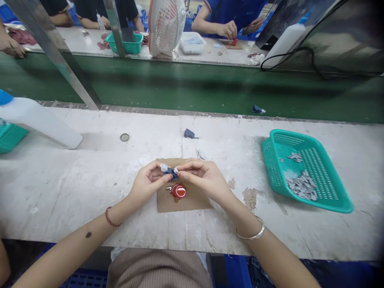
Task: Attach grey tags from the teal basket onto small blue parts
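Observation:
Above a brown cardboard sheet, my left hand pinches a small dark blue part with a whitish piece at its left end. The fingers of my right hand close on a small white piece at the right end of that blue part. Just below my fingertips, a round, shiny red object with a small metal bit at its left lies on the cardboard. Another dark blue part rests on the table beyond my hands.
A green basket with small grey pieces stands at the right. A white bottle leans at the left, near a bottle cap. Across the green belt are a fan and other people's hands. A blue piece lies on the belt.

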A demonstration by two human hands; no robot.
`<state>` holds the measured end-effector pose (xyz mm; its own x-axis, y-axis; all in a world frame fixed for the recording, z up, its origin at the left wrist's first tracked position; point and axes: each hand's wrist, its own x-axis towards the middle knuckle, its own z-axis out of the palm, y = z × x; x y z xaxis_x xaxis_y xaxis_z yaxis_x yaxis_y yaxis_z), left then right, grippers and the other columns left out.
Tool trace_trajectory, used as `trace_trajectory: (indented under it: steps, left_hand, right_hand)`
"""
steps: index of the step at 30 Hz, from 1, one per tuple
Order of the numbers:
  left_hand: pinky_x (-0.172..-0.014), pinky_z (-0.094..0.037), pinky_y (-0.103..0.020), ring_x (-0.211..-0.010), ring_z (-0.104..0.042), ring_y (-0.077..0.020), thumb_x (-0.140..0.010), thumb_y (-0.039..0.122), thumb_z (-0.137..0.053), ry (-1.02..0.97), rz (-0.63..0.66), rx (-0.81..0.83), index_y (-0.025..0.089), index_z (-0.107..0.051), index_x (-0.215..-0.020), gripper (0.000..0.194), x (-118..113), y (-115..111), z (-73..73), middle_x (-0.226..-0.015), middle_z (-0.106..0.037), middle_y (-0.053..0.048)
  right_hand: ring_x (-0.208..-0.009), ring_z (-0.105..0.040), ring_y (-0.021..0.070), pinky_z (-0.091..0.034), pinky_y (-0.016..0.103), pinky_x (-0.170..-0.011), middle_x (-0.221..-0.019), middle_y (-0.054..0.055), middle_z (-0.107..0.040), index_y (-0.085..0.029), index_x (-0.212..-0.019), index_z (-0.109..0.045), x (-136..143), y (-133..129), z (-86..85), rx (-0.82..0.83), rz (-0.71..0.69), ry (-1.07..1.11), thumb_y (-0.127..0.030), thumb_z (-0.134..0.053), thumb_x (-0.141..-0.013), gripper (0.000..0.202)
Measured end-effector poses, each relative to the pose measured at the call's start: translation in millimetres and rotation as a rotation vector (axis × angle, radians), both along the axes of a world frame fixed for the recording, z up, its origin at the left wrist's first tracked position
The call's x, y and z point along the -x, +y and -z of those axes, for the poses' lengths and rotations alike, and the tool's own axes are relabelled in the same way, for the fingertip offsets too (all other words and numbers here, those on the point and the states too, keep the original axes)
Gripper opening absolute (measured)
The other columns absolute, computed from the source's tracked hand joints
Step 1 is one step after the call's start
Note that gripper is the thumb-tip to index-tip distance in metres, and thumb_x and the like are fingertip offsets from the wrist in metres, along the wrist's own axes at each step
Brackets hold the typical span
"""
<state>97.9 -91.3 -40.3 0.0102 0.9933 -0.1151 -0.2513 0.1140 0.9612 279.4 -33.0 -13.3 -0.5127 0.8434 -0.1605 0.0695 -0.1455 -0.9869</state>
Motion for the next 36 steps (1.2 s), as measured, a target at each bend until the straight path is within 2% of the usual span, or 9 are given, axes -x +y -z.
trace_trajectory:
  steps: [7,12,14,18,23,25,28,31,36]
  left_hand:
    - [-0.077,-0.056,-0.031,-0.086,-0.07,-0.0203,-0.078,0.029,-0.076,0.014,-0.004,0.001,0.019,-0.065,-0.085,0.017,-1,-1,3.0,-0.087,-0.072,-0.005]
    - [-0.077,-0.056,-0.032,-0.084,-0.07,-0.0202,-0.076,0.025,-0.077,0.058,-0.018,-0.014,0.018,-0.067,-0.083,0.014,-1,-2,3.9,-0.088,-0.073,-0.006]
    - [-0.078,-0.056,-0.032,-0.084,-0.07,-0.0201,-0.076,0.024,-0.077,0.074,-0.03,-0.033,0.019,-0.068,-0.083,0.012,0,-4,2.5,-0.089,-0.073,-0.006]
    - [-0.079,-0.055,-0.034,-0.083,-0.069,-0.021,-0.078,0.024,-0.077,0.156,-0.033,-0.113,0.021,-0.072,-0.084,0.009,2,-7,-6.6,-0.088,-0.074,-0.006]
    - [-0.096,-0.048,-0.038,-0.105,-0.064,-0.0256,-0.077,0.024,-0.078,0.197,-0.085,-0.24,0.024,-0.076,-0.086,0.009,-2,-7,-23.7,-0.1,-0.074,-0.007]
    - [-0.096,-0.048,-0.038,-0.103,-0.065,-0.0256,-0.077,0.026,-0.079,0.153,-0.097,-0.224,0.024,-0.076,-0.086,0.01,-7,-4,-28.6,-0.101,-0.073,-0.006]
    - [-0.091,-0.05,-0.037,-0.096,-0.066,-0.0239,-0.077,0.028,-0.078,0.123,-0.126,-0.202,0.022,-0.075,-0.088,0.013,-15,2,-33.6,-0.096,-0.074,-0.006]
    - [-0.089,-0.051,-0.034,-0.096,-0.066,-0.0226,-0.08,0.031,-0.077,0.113,-0.125,-0.19,0.022,-0.074,-0.092,0.015,-24,7,-39.1,-0.096,-0.074,-0.005]
    - [-0.093,-0.052,-0.033,-0.113,-0.062,-0.0233,-0.089,0.035,-0.066,0.028,0.029,-0.1,0.024,-0.066,-0.115,0.028,-45,16,-48.8,-0.121,-0.067,-0.007]
  right_hand:
    - [-0.086,-0.069,0.0205,-0.058,0.036,-0.082,-0.09,0.006,-0.073,-0.022,-0.081,-0.076,2,-2,-3.6,-0.166,-0.022,-0.075,-0.033,-0.076,-0.078,0.012]
    - [-0.084,-0.068,0.0194,-0.056,0.035,-0.083,-0.086,0.005,-0.073,-0.021,-0.077,-0.076,0,-2,-9.3,-0.21,-0.071,-0.165,-0.026,-0.075,-0.077,0.006]
    - [-0.083,-0.068,0.0191,-0.056,0.035,-0.082,-0.087,0.005,-0.073,-0.02,-0.079,-0.075,-1,-1,-11.7,-0.176,-0.08,-0.172,-0.027,-0.075,-0.077,0.007]
    - [-0.078,-0.068,0.0176,-0.056,0.032,-0.074,-0.085,0.005,-0.072,-0.018,-0.085,-0.07,-3,3,-17.5,0.06,-0.205,-0.04,-0.039,-0.079,-0.075,0.025]
    - [-0.057,-0.06,0.012,-0.05,0.026,-0.059,-0.071,-0.003,-0.063,-0.023,-0.099,-0.053,3,-2,-25.4,0.144,-0.296,0.155,-0.052,-0.06,-0.091,0.032]
    - [-0.054,-0.056,0.012,-0.047,0.024,-0.053,-0.067,-0.006,-0.058,-0.025,-0.102,-0.046,7,-5,-27.6,0.15,-0.32,0.22,-0.053,-0.055,-0.094,0.031]
    - [-0.057,-0.05,0.0104,-0.041,0.022,-0.054,-0.07,-0.006,-0.054,-0.026,-0.104,-0.045,9,-7,-31.2,0.048,-0.256,0.242,-0.05,-0.052,-0.096,0.026]
    - [-0.062,-0.048,0.0104,-0.039,0.022,-0.059,-0.075,-0.005,-0.053,-0.026,-0.106,-0.049,6,-5,-33.6,-0.066,-0.16,0.212,-0.047,-0.051,-0.098,0.023]
    - [-0.07,-0.053,0.0116,-0.041,0.023,-0.064,-0.085,-0.002,-0.059,-0.027,-0.118,-0.051,-2,3,-28.5,-0.099,-0.05,0.223,-0.043,-0.055,-0.096,0.027]
